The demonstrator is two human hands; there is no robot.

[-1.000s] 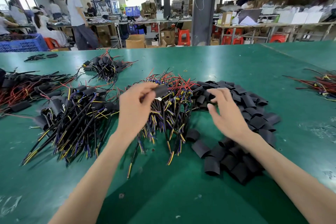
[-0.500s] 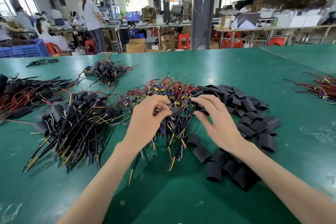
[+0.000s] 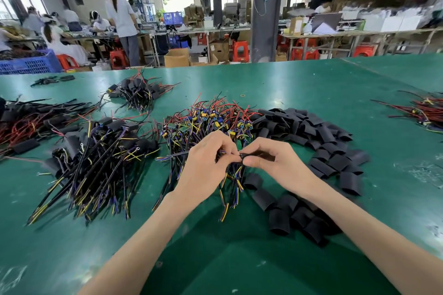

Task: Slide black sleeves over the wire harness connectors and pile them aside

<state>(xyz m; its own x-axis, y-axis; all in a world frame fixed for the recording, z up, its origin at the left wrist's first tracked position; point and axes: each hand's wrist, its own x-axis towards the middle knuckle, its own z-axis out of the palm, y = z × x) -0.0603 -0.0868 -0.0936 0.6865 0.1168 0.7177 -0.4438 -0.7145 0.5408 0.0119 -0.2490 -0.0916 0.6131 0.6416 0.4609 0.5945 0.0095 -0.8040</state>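
Above the unsleeved harness pile (image 3: 206, 127), the right hand (image 3: 275, 163) pinches a black sleeve (image 3: 244, 157); the left hand (image 3: 206, 165) grasps the wire ends. Keep the sleeve mouth open and feed straight.

A single head-worn, wide-angle view is looking forward and down across a green table (image 3: 311, 84), from the near edge where the person is standing or sitting. Both forearms are entering from the bottom of the frame, with the left hand (image 3: 206, 165) and right hand (image 3: 275, 163) sitting close to the lens near the centre. The view is taking in the table's far edge and, well beyond it, a workshop floor with a dark pillar (image 3: 266, 12). Straight lines are bowing toward the frame edges. No second view is sharing the scene.
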